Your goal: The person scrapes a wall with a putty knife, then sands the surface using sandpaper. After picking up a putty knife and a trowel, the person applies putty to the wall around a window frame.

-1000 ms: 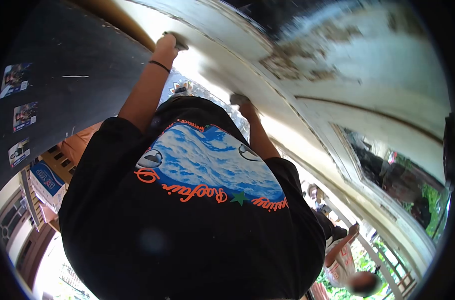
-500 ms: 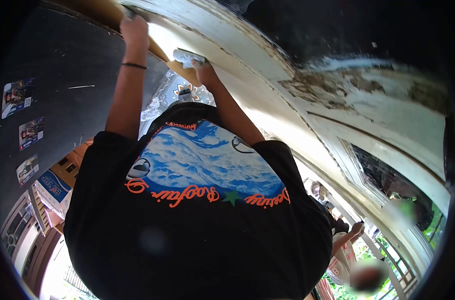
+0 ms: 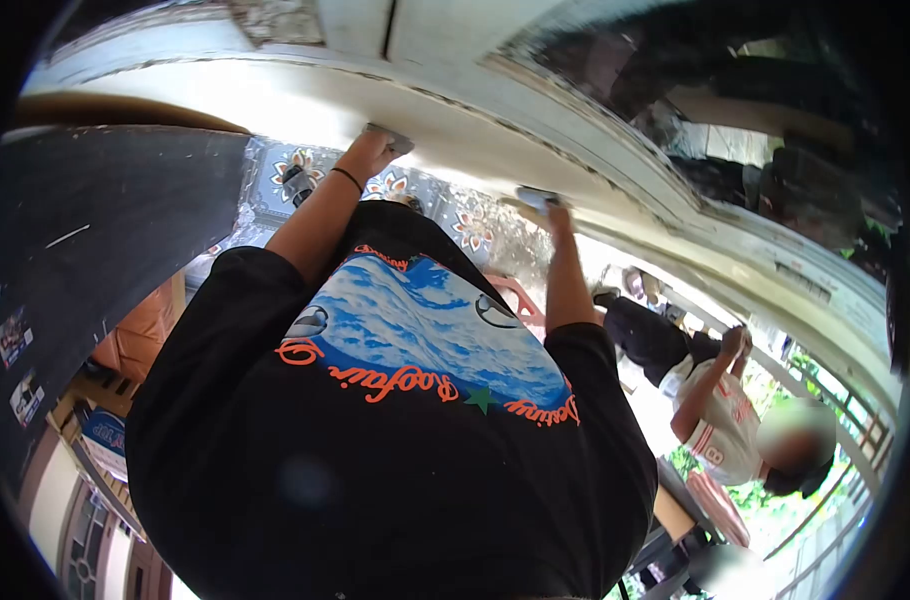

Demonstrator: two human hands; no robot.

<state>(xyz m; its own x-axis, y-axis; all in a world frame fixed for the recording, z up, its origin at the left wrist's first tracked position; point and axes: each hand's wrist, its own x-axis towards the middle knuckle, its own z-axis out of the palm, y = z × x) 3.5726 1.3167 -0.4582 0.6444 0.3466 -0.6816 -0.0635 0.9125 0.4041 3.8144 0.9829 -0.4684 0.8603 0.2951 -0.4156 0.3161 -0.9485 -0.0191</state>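
Observation:
My left hand [image 3: 367, 155], with a dark band at the wrist, is closed on a grey flat-bladed scraper [image 3: 391, 138] right at the pale wall [image 3: 305, 100]. Further right, my right hand [image 3: 559, 215] grips a putty knife [image 3: 537, 197], its wide blade close to the lower part of the same wall. The handles are mostly hidden inside my fingers. Below my hands shows a floor of patterned tiles [image 3: 472, 228].
A black board [image 3: 125, 200] with stickers fills the left side. Above the wall runs a worn window frame [image 3: 615, 130]. To the right, a person [image 3: 720, 400] in a white shirt stands by a railing. Boxes [image 3: 103, 435] sit at lower left.
My view has swung to the right. Both hands have shifted right along the wall and spread apart, each keeping its tool; my left hand has left the board's edge.

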